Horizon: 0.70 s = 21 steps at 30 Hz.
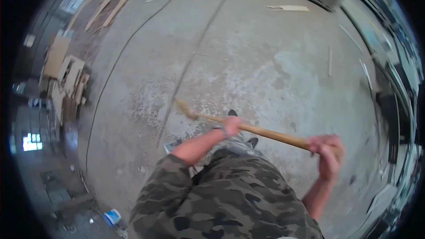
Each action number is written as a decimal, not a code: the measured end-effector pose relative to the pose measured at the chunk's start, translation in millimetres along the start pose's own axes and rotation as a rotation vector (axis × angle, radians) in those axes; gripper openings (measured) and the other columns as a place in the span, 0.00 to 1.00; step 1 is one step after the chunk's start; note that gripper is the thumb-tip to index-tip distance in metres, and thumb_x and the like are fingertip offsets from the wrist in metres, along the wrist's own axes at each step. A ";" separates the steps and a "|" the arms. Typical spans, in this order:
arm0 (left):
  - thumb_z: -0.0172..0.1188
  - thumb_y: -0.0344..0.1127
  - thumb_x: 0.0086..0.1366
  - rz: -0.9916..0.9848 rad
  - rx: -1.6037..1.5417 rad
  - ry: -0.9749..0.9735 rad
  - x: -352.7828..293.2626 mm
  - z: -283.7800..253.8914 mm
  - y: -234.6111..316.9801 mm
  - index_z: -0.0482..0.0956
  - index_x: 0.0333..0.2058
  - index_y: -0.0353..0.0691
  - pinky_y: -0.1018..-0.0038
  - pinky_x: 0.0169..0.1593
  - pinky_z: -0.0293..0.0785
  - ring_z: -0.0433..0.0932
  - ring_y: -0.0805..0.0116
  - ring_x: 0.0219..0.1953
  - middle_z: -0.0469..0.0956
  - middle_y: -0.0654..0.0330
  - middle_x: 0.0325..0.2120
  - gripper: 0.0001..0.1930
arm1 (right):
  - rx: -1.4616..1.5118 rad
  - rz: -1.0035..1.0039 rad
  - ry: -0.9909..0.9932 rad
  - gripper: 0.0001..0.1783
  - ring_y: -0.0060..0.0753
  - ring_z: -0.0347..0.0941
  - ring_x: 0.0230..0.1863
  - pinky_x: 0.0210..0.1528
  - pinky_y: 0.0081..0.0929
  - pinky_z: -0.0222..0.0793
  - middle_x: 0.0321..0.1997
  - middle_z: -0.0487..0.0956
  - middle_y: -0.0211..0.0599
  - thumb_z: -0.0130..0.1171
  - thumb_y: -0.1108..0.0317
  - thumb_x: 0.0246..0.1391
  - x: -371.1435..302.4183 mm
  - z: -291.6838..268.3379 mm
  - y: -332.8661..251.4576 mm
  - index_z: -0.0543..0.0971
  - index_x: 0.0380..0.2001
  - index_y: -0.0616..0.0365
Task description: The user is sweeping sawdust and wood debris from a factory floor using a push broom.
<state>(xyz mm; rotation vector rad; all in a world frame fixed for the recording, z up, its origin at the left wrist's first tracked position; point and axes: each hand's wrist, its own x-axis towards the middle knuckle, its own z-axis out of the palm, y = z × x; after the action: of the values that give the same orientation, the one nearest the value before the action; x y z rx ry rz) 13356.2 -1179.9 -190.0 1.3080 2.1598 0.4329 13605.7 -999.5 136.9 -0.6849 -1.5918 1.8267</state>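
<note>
A broom [276,136] with a long wooden handle slants across in front of me. Its small yellowish head [186,109] is at the left, close to the floor and smeared by motion. My left hand [233,125] is wrapped round the handle partway down, with a dark band on its wrist. Farther up, my right hand [326,151] grips the handle near its upper end. Below them show my camouflage shirt and dark shoes. Pale dust and crumbs [150,106] lie on the concrete floor [230,53] around the broom head.
A dark cable [116,59] curves over the floor on the left. Cardboard and wood scraps [68,82] are heaped beyond it, near a white and blue tub [112,217]. Wood strips [290,8] lie far ahead and to the right. Long metal pieces [389,124] line the right side.
</note>
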 end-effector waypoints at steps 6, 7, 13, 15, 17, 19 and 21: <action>0.62 0.28 0.47 0.230 -0.226 0.201 122.6 -47.6 120.5 0.77 0.24 0.39 0.54 0.38 0.72 0.77 0.44 0.34 0.77 0.46 0.27 0.04 | -0.256 -0.219 -0.014 0.14 0.37 0.69 0.31 0.32 0.26 0.66 0.22 0.68 0.38 0.54 0.62 0.54 35.1 -30.3 -84.4 0.65 0.24 0.59; 0.62 0.28 0.46 0.275 -0.277 0.292 142.1 -54.7 125.9 0.77 0.23 0.40 0.54 0.37 0.72 0.77 0.44 0.33 0.77 0.46 0.26 0.04 | -0.329 -0.245 -0.023 0.15 0.36 0.68 0.31 0.34 0.26 0.66 0.22 0.67 0.38 0.55 0.61 0.54 43.3 -24.7 -92.5 0.64 0.24 0.58; 0.60 0.27 0.46 0.392 -0.318 0.407 193.7 -116.5 122.7 0.75 0.23 0.42 0.56 0.36 0.71 0.76 0.47 0.35 0.76 0.51 0.25 0.04 | -0.648 -0.328 -0.034 0.17 0.35 0.68 0.31 0.37 0.31 0.65 0.19 0.68 0.35 0.57 0.58 0.53 73.3 55.6 -114.7 0.64 0.23 0.56; 0.61 0.30 0.48 0.353 -0.198 0.278 177.5 -154.2 116.2 0.76 0.23 0.44 0.56 0.35 0.71 0.76 0.48 0.33 0.76 0.53 0.24 0.03 | -0.379 -0.579 -0.118 0.16 0.36 0.69 0.26 0.34 0.31 0.70 0.19 0.71 0.38 0.59 0.60 0.52 87.2 38.7 -120.5 0.64 0.24 0.56; 0.63 0.34 0.48 0.349 -0.191 0.227 151.0 -180.9 104.4 0.76 0.24 0.44 0.56 0.34 0.72 0.76 0.49 0.31 0.77 0.54 0.23 0.05 | -0.275 -0.553 -0.063 0.18 0.32 0.70 0.22 0.30 0.29 0.72 0.18 0.72 0.34 0.63 0.59 0.50 92.6 24.5 -128.1 0.63 0.29 0.54; 0.64 0.36 0.48 0.272 -0.135 0.155 124.2 -200.9 86.6 0.77 0.24 0.44 0.57 0.34 0.72 0.77 0.50 0.31 0.77 0.54 0.24 0.06 | -0.198 -0.508 -0.123 0.20 0.33 0.72 0.21 0.28 0.30 0.74 0.17 0.73 0.35 0.65 0.60 0.48 109.8 15.4 -119.5 0.63 0.32 0.55; 0.64 0.37 0.49 0.231 -0.097 0.164 110.9 -178.8 33.2 0.78 0.25 0.44 0.57 0.34 0.72 0.77 0.51 0.31 0.77 0.54 0.23 0.07 | -0.145 -0.476 -0.094 0.16 0.32 0.69 0.18 0.24 0.30 0.71 0.15 0.68 0.32 0.55 0.63 0.46 131.0 28.4 -78.2 0.64 0.33 0.61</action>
<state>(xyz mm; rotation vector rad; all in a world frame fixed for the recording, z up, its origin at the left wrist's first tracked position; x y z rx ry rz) 13228.8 -1063.2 -65.5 1.5187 2.0946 0.7517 13505.1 -915.4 219.9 -0.2491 -1.7789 1.4208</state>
